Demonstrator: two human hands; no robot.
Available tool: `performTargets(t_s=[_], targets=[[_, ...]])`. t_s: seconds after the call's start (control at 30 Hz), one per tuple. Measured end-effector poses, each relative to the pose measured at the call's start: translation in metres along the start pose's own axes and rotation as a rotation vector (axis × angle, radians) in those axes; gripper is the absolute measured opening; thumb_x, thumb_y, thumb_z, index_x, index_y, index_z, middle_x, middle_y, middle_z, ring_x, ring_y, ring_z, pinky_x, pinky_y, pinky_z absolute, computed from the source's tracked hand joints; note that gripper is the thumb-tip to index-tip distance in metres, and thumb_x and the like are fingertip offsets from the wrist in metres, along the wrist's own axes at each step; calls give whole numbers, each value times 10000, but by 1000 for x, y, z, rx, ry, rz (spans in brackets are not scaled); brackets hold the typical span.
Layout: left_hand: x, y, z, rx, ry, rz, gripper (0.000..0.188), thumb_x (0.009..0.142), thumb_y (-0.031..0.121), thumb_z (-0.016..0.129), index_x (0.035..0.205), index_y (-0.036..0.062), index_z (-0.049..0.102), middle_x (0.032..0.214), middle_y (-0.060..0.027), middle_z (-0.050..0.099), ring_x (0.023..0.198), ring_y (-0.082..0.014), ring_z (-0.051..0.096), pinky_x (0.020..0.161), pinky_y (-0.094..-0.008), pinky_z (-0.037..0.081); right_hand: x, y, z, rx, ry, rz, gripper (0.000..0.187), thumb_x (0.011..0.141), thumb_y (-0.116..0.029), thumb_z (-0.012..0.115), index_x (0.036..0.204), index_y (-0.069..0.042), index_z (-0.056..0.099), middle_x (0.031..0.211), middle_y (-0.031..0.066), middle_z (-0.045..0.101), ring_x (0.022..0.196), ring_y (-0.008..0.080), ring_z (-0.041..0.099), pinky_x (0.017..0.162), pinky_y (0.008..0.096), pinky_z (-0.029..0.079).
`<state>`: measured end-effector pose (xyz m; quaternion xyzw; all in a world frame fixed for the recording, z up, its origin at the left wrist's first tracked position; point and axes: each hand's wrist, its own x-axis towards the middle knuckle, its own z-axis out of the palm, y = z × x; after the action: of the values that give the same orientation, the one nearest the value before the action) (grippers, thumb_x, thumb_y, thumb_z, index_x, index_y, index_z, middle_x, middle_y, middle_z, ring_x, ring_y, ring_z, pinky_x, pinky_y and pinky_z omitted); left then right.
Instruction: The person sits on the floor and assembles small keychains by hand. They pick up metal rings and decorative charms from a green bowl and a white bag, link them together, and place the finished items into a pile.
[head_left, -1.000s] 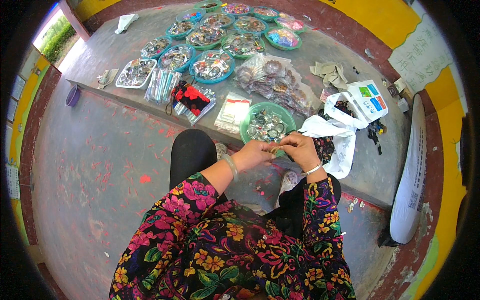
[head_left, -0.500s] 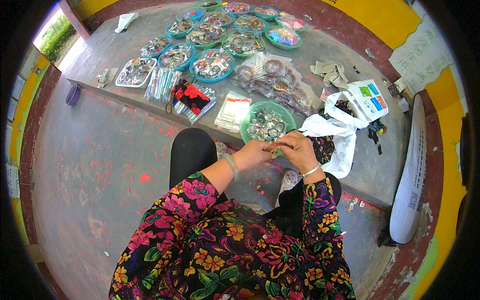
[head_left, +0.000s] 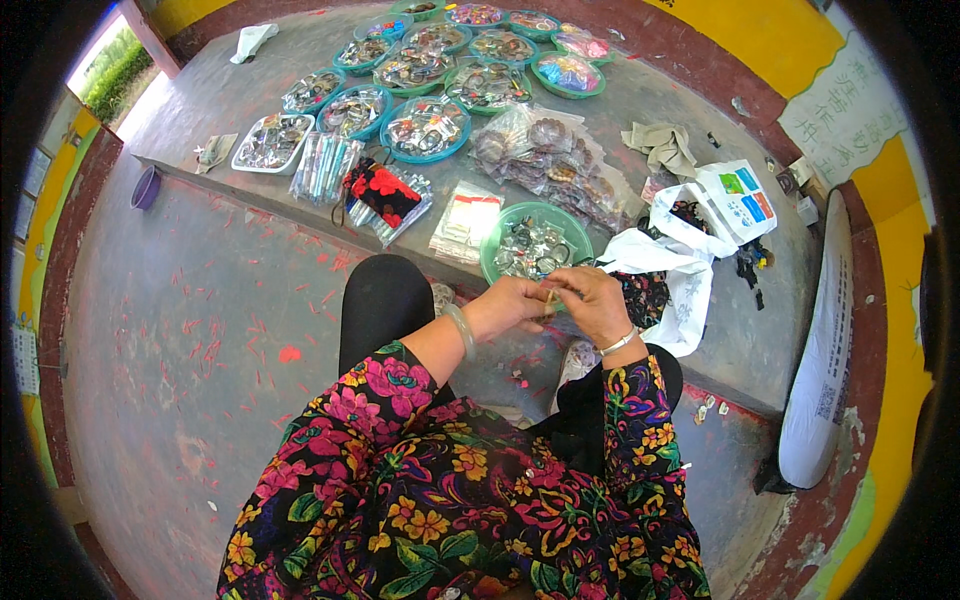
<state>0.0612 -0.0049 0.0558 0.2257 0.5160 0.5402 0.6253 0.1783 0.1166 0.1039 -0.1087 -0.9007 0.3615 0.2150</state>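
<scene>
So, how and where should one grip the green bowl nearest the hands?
Probably by the rim of the green bowl, from the left: the rounded edge shows there, while the right hand hides the near-right edge and the white bag lies close on the right.

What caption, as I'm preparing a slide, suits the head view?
Bare hands meet before a green basket of small items, a white plastic bag to its right.

Grey ledge, bowls, packets, white bag
</scene>
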Motion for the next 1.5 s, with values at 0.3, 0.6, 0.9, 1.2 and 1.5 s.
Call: performTargets(t_s=[0.3,0.6,0.9,1.2,1.5], targets=[[3,-5,-2,85,39,0,184,828,119,568,997,53,601,929,1,590,827,-87,555,671,-240,499,0,-4,1,6,-29,19,90,685,-77,600,768,-60,628,702,91,597,673,271,567,636,336,445],[-8,13,4,-50,27,-17,244,834,118,557,1076,86,570,952,5,580,842,-80,545,658,-229,478,1,0,3,17,160,173,84,662,-98,639,724,-46,614,689,82,583,686,258,556,623,337,438],[4,0,-3,-39,63,168,323,810,-18,526,1132,9,515,984,-20,572,855,-97,552,718,-232,479,1,4,1,-200,201,176,203,684,-212,664,633,-33,581,623,91,544,626,263,532,550,355,407],[7,-7,0,122,60,230,334,826,-6,506,1160,23,497,1010,-19,558,912,-103,536,767,-253,483,-1,11,11,-22,115,361,266,699,-259,669,632,-15,586,645,117,586,557,249,561,506,320,420],[1,1,0,-72,77,108,270,872,85,469,1134,63,534,1013,-11,547,893,-99,536,767,-266,478,-1,29,8,-101,-4,572,298,684,-303,682,651,-16,609,567,85,586,537,187,578,511,296,435]])
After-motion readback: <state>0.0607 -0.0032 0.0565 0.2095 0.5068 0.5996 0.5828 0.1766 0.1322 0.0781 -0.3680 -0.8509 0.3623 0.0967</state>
